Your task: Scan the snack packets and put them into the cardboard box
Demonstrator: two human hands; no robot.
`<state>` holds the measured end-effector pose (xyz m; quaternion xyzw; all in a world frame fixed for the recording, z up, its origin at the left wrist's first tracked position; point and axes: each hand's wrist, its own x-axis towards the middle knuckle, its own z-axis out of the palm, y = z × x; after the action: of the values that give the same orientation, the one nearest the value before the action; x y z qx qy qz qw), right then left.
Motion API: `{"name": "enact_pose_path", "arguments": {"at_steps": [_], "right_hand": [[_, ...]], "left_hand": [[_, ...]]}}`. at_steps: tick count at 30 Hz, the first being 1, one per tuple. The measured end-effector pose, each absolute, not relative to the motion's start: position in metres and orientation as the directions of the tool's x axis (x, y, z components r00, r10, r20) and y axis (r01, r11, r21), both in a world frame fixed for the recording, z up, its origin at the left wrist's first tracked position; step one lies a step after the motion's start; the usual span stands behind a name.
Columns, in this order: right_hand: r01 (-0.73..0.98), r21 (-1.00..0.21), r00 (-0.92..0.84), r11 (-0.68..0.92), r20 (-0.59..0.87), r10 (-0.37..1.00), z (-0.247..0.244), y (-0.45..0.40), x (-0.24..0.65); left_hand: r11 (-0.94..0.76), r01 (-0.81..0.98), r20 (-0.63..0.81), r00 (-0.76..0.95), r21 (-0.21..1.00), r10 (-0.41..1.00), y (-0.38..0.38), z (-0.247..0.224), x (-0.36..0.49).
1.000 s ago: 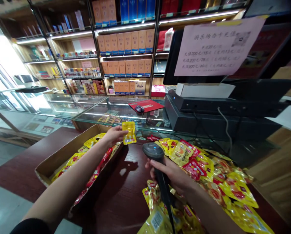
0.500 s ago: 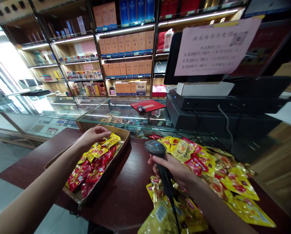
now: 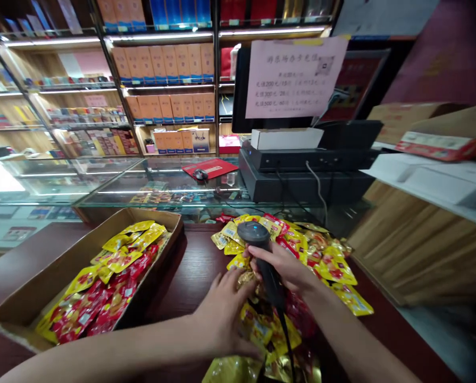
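My right hand (image 3: 287, 266) is wrapped round the handle of a black barcode scanner (image 3: 266, 260), its head facing away with a small blue light on top. My left hand (image 3: 225, 308) reaches across to the near pile with fingers spread, over shiny snack packets (image 3: 275, 332); nothing shows in its grasp. Behind and right of the scanner lies a heap of yellow and red packets (image 3: 335, 266). On the left, an open cardboard box (image 3: 10, 314) holds rows of yellow and red packets (image 3: 120, 260).
Beyond the dark red table (image 3: 190, 271) stands a glass counter (image 3: 158, 183) with a mouse (image 3: 200, 174) on a red pad (image 3: 222, 167). A black register (image 3: 301, 181) and monitor with a pink sign (image 3: 293, 80) are behind the heap. Stocked shelves line the back.
My left hand has left the cardboard box and moved right to the near packets, its fingers now spread. The view has turned right. My right hand still grips the scanner.
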<state>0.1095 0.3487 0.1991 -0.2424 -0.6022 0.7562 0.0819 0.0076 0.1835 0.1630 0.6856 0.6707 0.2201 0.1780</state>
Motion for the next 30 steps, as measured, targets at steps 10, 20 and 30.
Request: {"name": "enact_pose_path", "arguments": {"at_steps": [10, 20, 30], "right_hand": [[0.235, -0.937, -0.893, -0.259, -0.314, 0.324, 0.160, 0.364, 0.102], [0.152, -0.927, -0.975, -0.343, -0.197, 0.102, 0.144, 0.372, -0.017], [0.041, -0.955, -0.976, -0.295, -0.102, 0.194, 0.181, 0.362, -0.024]], "left_hand": [[-0.169, 0.926, -0.019, 0.186, 0.338, 0.982, 0.192, 0.135, -0.002], [-0.114, 0.982, -0.020, 0.118, 0.152, 0.993, 0.207, 0.143, -0.117], [0.192, 0.981, 0.068, -0.194, 0.036, 0.979, 0.186, 0.190, -0.128]]}}
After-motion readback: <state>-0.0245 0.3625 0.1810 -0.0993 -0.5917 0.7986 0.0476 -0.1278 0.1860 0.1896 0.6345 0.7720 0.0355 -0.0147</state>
